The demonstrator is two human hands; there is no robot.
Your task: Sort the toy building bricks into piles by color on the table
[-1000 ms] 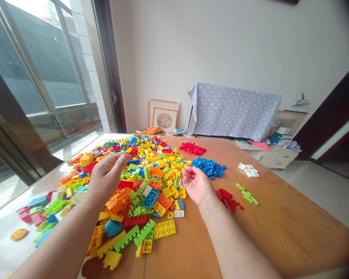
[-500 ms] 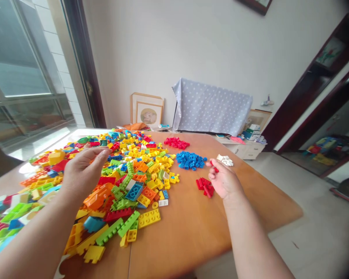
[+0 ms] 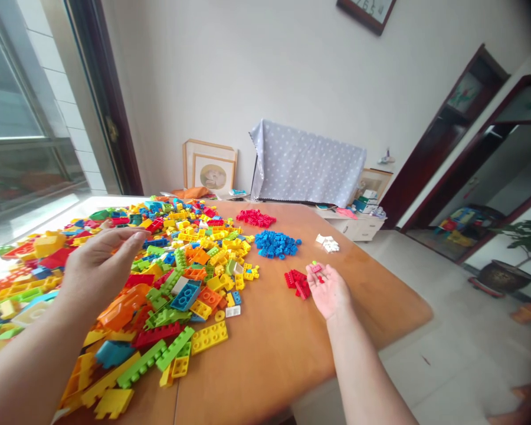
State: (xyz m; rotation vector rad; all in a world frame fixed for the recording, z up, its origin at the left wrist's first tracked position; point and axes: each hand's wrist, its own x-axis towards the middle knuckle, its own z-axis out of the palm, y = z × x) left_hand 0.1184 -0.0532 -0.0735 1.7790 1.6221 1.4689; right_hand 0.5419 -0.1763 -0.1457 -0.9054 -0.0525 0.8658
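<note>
My left hand (image 3: 101, 260) is over the big mixed heap of bricks (image 3: 194, 254), thumb and fingers pressed together; what they hold, if anything, is hidden. Palm up, my right hand (image 3: 330, 289) has small red and pink bricks (image 3: 316, 268) resting on its fingers, with a bit of green beside them. Just left of it on the table lies a small pile of red bricks (image 3: 297, 284). Farther back are a blue pile (image 3: 277, 244), a pinkish-red pile (image 3: 256, 218) and a few white bricks (image 3: 328, 242).
The wooden table (image 3: 256, 342) has its right corner beyond my right forearm. Behind it stand a cloth-covered object (image 3: 310, 165), framed pictures (image 3: 212, 174) and a low white cabinet (image 3: 358, 227). A potted plant (image 3: 507, 271) is on the floor at the right.
The view has shifted right, so the table's contents appear farther left. My right hand has turned palm up and its fingers have loosened, showing a pink brick. My left hand stays over the heap.
</note>
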